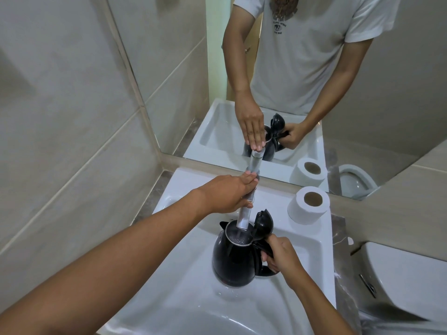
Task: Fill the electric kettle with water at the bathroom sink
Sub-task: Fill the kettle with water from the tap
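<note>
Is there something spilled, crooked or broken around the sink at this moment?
Nothing stands out. The black kettle stands upright in the white sink, lid open, under the faucet spout. The right hand holds its handle, the left hand rests on the faucet. A toilet paper roll stands upright.

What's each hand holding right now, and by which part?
The right hand grips the black kettle by its handle. The left hand holds nothing; it rests flat on the faucet top.

Around the kettle (233, 258), the sink (183, 281) lies open to its left and front, while the tap (243, 217) blocks its mouth, the raised lid (263, 222) crowds behind, toilet roll (308, 205) beyond.
</note>
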